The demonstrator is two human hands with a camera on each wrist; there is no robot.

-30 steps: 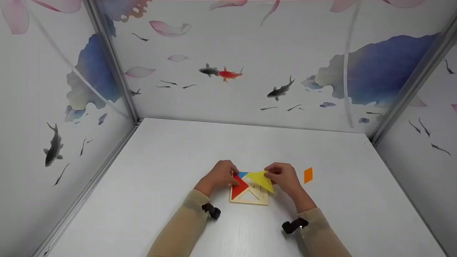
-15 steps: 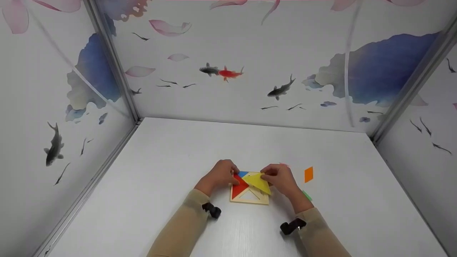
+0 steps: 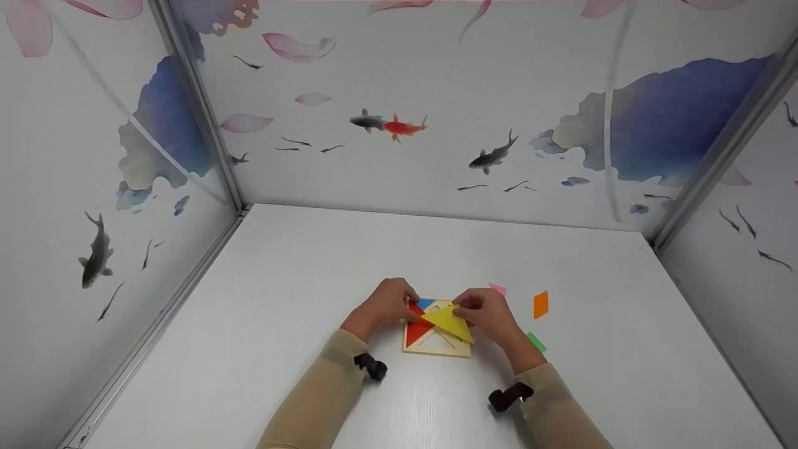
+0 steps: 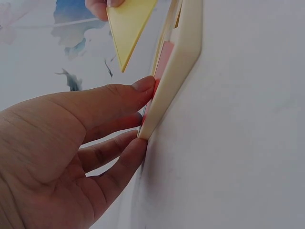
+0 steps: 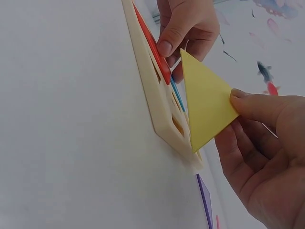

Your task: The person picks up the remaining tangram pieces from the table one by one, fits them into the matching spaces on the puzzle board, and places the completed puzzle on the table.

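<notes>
A square wooden tangram tray [image 3: 439,354] lies on the white table. Inside it sit a red triangle [image 3: 418,337] and a blue piece [image 3: 426,303]; other recesses show bare wood. My left hand [image 3: 388,304] grips the tray's left side, its thumb pressing on the red triangle in the left wrist view. My right hand [image 3: 489,310] pinches a large yellow triangle [image 5: 207,100] by one edge, between thumb and fingers. In the right wrist view this triangle is tilted over the tray, its lower corner right at the tray's rim. In the head view it overlaps the red triangle.
To the right of the tray lie an orange parallelogram [image 3: 540,304], a pink piece [image 3: 498,289] and a green piece [image 3: 536,342], partly behind the right hand and arm. A purple piece [image 5: 204,198] shows beyond the tray. Printed walls [image 3: 399,181] enclose the table.
The yellow triangle and my right hand have shifted slightly left over the tray. Pink and green pieces have come into view beside the right arm. My left hand has stayed put.
</notes>
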